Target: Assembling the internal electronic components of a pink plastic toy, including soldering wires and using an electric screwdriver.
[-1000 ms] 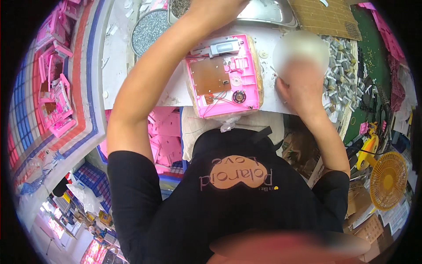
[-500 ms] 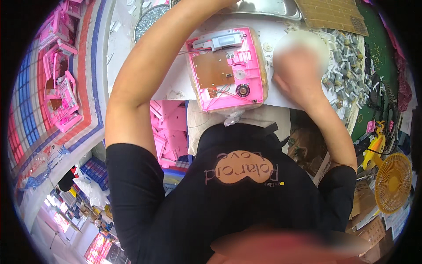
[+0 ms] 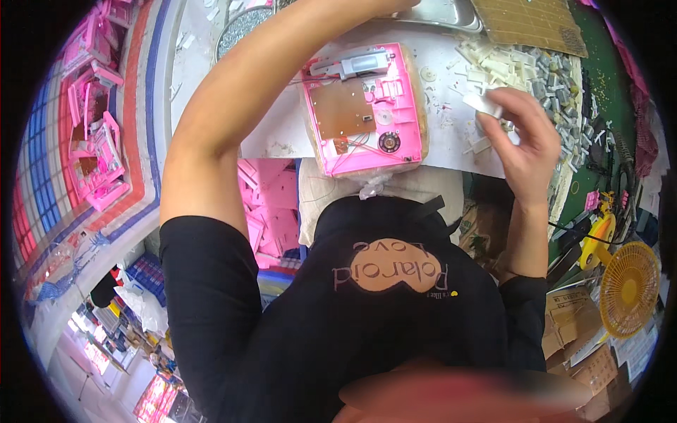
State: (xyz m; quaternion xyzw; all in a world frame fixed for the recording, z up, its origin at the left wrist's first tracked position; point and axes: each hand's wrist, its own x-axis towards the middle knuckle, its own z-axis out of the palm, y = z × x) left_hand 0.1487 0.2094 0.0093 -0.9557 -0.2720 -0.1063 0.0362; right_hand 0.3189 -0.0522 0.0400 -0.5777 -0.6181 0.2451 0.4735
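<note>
Clearly, the right hand (image 3: pixel 529 148) pinches a white part (image 3: pixel 482 105) between thumb and fingers, above the counter (image 3: pixel 451 151) and just beside a heap of white pieces (image 3: pixel 497 62). Grey blocks (image 3: pixel 560 95) lie right of that heap. Left of the right hand, well apart, sits a pink case (image 3: pixel 414 130), open, with a brown board (image 3: pixel 341 111) and a round speaker (image 3: pixel 389 142) inside. The left hand (image 3: pixel 400 4), cut by the upper edge, is near a metal tray (image 3: pixel 451 15); I cannot tell its grip.
</note>
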